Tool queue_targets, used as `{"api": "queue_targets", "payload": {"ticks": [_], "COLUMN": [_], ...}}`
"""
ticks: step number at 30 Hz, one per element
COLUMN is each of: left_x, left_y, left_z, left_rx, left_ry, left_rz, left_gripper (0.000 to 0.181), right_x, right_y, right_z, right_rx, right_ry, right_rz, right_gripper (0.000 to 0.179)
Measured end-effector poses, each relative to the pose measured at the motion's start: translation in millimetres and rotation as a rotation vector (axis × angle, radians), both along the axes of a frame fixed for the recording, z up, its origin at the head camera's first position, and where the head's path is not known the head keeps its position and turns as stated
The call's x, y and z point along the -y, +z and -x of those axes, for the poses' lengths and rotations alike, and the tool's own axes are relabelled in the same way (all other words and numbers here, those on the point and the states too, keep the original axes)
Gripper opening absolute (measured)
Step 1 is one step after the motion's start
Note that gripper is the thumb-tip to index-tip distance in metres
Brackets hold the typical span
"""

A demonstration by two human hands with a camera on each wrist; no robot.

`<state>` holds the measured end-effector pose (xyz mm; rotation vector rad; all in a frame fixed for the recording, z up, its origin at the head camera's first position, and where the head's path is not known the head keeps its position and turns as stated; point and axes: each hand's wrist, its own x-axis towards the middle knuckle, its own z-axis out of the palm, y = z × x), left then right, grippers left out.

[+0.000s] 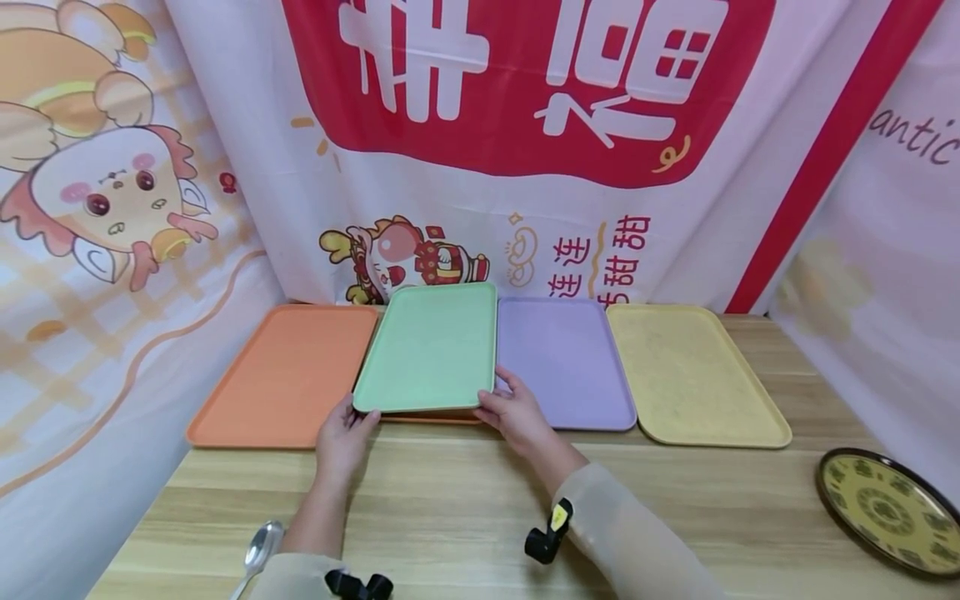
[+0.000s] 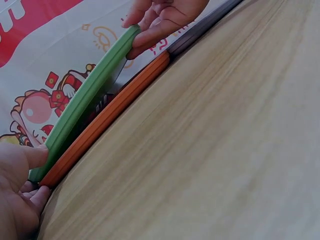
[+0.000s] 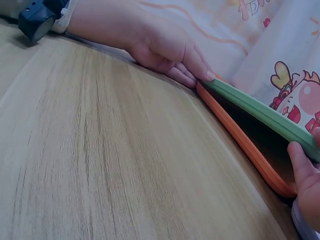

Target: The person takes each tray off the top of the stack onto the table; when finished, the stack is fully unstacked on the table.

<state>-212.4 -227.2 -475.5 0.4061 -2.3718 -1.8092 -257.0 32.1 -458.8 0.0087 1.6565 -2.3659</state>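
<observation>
A green tray (image 1: pixel 431 346) is tilted with its near edge raised over a second, orange-brown tray (image 1: pixel 431 418) that lies on the table. My left hand (image 1: pixel 341 442) pinches the green tray's near left corner, thumb on top. In the left wrist view, the fingers (image 2: pixel 37 197) of that hand also meet the corner of the orange-brown tray. At the near right corner, my right hand (image 1: pixel 517 417) grips the green tray between thumb and fingers. Seen from the right wrist, a dark gap separates the two trays, wider toward the right hand.
An orange tray (image 1: pixel 292 375) lies to the left; a purple tray (image 1: pixel 566 362) and a yellow tray (image 1: pixel 697 375) lie to the right. A metal spoon (image 1: pixel 262 546) rests near the left forearm. A round patterned plate (image 1: pixel 888 512) sits at the right. Printed curtains (image 1: pixel 465 192) hang behind the trays.
</observation>
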Motion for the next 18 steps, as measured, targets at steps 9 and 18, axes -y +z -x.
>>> {"api": "queue_targets", "payload": {"ticks": [9, 18], "left_x": [-2.2, -3.0], "left_y": [0.7, 0.9], "left_z": [2.3, 2.6], "left_rx": [-0.009, 0.011], "left_ry": [-0.024, -0.002], "left_rz": [-0.063, -0.023], "left_gripper": [0.071, 0.068], "right_x": [-9, -46], "right_y": [7.6, 21.5], "right_z": [3.8, 1.0], "right_rx": [0.004, -0.047], "right_ry": [-0.055, 0.014], "right_rz": [0.006, 0.012], "right_gripper": [0.067, 0.066]}}
